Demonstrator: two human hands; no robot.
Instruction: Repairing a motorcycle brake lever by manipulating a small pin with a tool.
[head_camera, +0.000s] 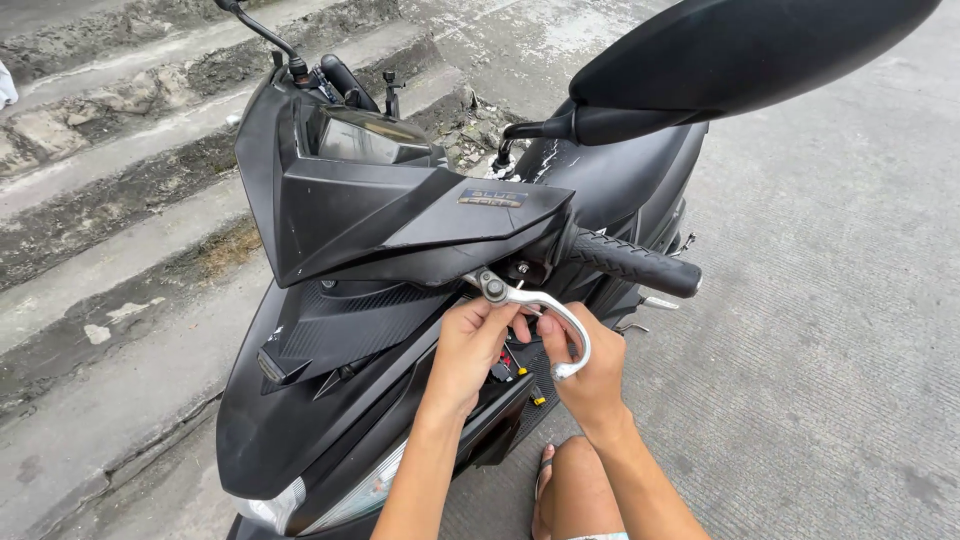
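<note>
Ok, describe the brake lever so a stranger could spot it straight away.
Start at the matte black scooter parked on concrete, and follow its handlebar to the ribbed black rubber grip. Just below that grip, the left hand and right hand hold a curved brake lever up to the bar. It is the only bright silver metal part among black surroundings.

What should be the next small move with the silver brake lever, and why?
Probably ease the pivot end of the silver brake lever up into its mount below the black handlebar grip. The left hand pinches that end just short of the mount, while the right hand steadies the curved blade.
</note>
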